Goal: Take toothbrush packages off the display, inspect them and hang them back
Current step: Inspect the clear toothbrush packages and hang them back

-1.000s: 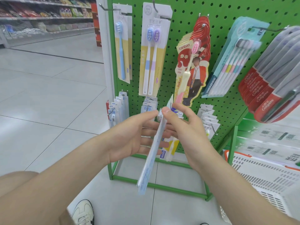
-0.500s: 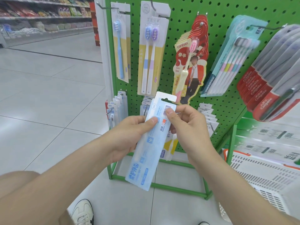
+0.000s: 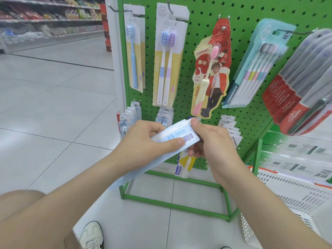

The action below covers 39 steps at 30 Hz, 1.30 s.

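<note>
Was standing right by the green pegboard display [image 3: 201, 11] when I caught this bit. Both hands were clamped on one pale blue toothbrush package [image 3: 172, 133], held in mid-air just in front of the lower row of hooks, not hanging on anything. The left hand [image 3: 143, 141] gripped it around the middle, thumb pressed flat next to the barcode [image 3: 189, 138], while the right hand [image 3: 215, 142] pinched the top end. It lay slanted with the barcode side facing up, so my guess is they were reading the back, and the two-handed grip was there to steady the floppy card. Right hand being up at the hanger end looked handy for lining it up on a hook afterwards. A yellow-and-white pack [image 3: 185, 164] hung right behind and below their hands, Colgate packs [image 3: 287, 105] off to the right.
</note>
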Motion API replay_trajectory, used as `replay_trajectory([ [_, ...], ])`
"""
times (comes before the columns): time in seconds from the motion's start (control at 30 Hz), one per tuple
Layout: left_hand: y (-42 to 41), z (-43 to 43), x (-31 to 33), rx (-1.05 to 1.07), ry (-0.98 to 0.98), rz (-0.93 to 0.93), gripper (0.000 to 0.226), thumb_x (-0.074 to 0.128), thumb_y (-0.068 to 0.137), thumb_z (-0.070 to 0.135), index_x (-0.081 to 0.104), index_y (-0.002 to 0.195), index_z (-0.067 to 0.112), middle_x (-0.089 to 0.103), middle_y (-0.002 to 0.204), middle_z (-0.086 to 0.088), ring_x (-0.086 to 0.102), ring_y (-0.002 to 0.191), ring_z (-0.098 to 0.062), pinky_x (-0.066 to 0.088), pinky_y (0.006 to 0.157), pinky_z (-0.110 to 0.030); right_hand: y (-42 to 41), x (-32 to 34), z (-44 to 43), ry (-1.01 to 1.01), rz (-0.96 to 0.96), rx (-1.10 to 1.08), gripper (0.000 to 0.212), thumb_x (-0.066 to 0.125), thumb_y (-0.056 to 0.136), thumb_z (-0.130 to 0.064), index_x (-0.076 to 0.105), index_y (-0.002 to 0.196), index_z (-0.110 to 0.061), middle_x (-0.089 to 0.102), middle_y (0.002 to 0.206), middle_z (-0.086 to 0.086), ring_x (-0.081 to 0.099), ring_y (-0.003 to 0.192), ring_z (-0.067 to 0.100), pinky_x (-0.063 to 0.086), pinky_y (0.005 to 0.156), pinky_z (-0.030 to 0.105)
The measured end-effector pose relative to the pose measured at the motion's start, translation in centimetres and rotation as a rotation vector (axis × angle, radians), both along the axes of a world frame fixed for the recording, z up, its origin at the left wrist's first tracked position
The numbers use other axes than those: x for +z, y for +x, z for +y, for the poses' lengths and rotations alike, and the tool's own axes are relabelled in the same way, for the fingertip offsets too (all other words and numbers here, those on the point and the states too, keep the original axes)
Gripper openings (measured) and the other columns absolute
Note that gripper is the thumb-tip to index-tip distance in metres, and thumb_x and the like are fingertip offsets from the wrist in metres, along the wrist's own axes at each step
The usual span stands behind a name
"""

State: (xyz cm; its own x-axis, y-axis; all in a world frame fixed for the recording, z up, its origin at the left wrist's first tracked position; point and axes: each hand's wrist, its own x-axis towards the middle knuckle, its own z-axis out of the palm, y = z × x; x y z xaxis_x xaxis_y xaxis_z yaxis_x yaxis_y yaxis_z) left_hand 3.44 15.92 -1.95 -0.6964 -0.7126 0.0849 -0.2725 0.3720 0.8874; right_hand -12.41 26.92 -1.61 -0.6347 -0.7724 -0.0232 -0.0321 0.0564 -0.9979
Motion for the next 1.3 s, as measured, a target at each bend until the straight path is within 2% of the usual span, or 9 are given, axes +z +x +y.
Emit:
replay_trajectory([
  [0.17,0.1,0.0,0.3,-0.147,-0.020,-0.004,0.037,0.095,0.076,0.044,0.078,0.108,0.034,0.080,0.102,0.012,0.077,0.096,-0.013,0.061,0.095,-0.046,-0.1,0.0,-0.2,-0.066,-0.004,-0.153,0.049,0.059,0.109,-0.035,0.071,0.083,0.005,0.062,0.069,0.018,0.049,0.047,0.020,0.041,0.048,0.027],
  [0.4,1.1,-1.6,0.4,-0.059,-0.402,-0.074,0.058,0.096,0.069,0.050,0.071,0.120,0.042,0.066,0.104,0.035,0.063,0.097,0.006,0.046,0.073,-0.011,-0.1,0.6,0.0,-0.322,-0.025,-0.436,0.039,0.049,0.112,-0.041,0.063,0.085,-0.017,0.060,0.074,0.003,0.053,0.069,0.017,0.042,0.058,0.031],
  [0.63,1.0,-1.4,-0.4,-0.066,-0.473,0.023,0.074,0.096,0.071,0.043,0.067,0.139,0.035,0.068,0.125,0.027,0.059,0.117,0.007,0.048,0.103,-0.024,0.6,0.9,0.0,-0.357,-0.175,-0.361,0.007,0.065,0.106,-0.023,0.070,0.108,-0.019,0.076,0.084,-0.004,0.075,0.078,0.011,0.061,0.060,0.031],
  [0.83,1.0,-2.2,-0.2,-0.024,-0.420,0.088,0.080,0.101,0.062,0.042,0.064,0.132,0.035,0.068,0.117,0.027,0.061,0.116,0.009,0.044,0.090,-0.004,-0.5,0.9,-0.1,-0.370,-0.247,-0.493,0.010,0.066,0.106,-0.027,0.068,0.100,-0.019,0.074,0.084,-0.002,0.074,0.072,0.010,0.061,0.057,0.030],
  [0.93,1.0,-2.6,-0.6,-0.025,-0.403,0.058,0.088,0.102,0.060,0.047,0.059,0.137,0.041,0.069,0.118,0.026,0.060,0.117,0.009,0.044,0.093,-0.005,-0.5,0.5,-0.2,-0.370,-0.283,-0.494,0.014,0.063,0.107,-0.030,0.068,0.103,-0.017,0.074,0.089,0.002,0.075,0.076,0.014,0.061,0.056,0.030],
  [1.03,1.1,-2.9,-0.9,-0.088,-0.434,-0.033,0.071,0.094,0.073,0.051,0.063,0.137,0.045,0.066,0.126,0.027,0.058,0.120,0.008,0.048,0.103,-0.018,-0.5,0.5,0.0,-0.356,-0.297,-0.451,0.024,0.050,0.112,-0.029,0.070,0.114,-0.017,0.076,0.090,0.004,0.077,0.091,0.026,0.060,0.056,0.031],
  [1.17,1.3,-2.5,-1.6,-0.307,-0.437,-0.234,0.056,0.072,0.098,0.044,0.053,0.151,0.048,0.061,0.142,0.024,0.059,0.123,-0.002,0.048,0.109,-0.034,0.1,0.8,0.2,-0.333,-0.180,-0.287,0.035,0.037,0.113,-0.024,0.065,0.134,-0.029,0.082,0.100,0.001,0.075,0.091,0.021,0.059,0.055,0.031],
  [1.23,1.2,-2.4,-1.6,-0.386,-0.408,-0.278,0.053,0.062,0.106,0.032,0.047,0.155,0.045,0.062,0.141,0.022,0.064,0.119,-0.008,0.053,0.105,-0.037,0.3,0.8,0.2,-0.285,-0.064,-0.208,0.026,0.047,0.111,-0.026,0.064,0.130,-0.028,0.081,0.102,0.005,0.076,0.089,0.024,0.064,0.062,0.038],
  [1.3,1.0,-2.4,-1.6,-0.437,-0.357,-0.269,0.044,0.053,0.109,0.017,0.057,0.146,0.041,0.071,0.116,0.016,0.068,0.099,-0.016,0.058,0.091,-0.038,0.5,1.0,0.4,-0.256,0.050,-0.156,0.022,0.065,0.104,-0.032,0.065,0.125,-0.026,0.079,0.100,0.010,0.074,0.081,0.023,0.066,0.067,0.044],
])
